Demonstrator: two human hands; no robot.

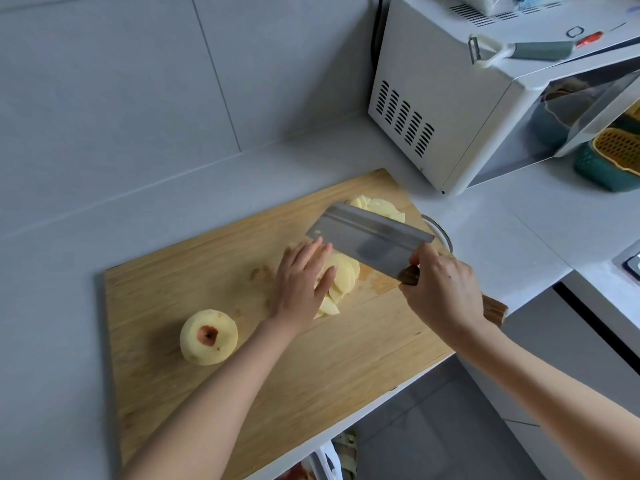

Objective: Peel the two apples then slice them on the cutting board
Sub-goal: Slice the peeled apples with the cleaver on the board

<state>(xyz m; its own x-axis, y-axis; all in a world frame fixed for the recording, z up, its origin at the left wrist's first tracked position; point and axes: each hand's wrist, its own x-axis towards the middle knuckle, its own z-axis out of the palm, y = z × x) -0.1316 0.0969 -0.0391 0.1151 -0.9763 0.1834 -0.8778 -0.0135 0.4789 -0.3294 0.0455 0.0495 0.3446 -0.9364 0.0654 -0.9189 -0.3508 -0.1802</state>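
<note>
A wooden cutting board (207,271) lies across the counter. A whole peeled apple (209,337) stands at its left. In the middle, my left hand (302,285) rests with straight fingers on a fanned pile of apple slices (341,282). My right hand (440,289) grips the wooden handle of a broad cleaver (370,239), whose blade is tilted just right of the slices. A second pile of slices (379,206) lies at the board's far right corner, partly hidden by the blade.
A white microwave (450,109) stands at the back right with a peeler (519,50) on top. A green and yellow basket (609,157) sits to its right. A metal rim (440,230) shows past the board. The counter edge drops off at the right front.
</note>
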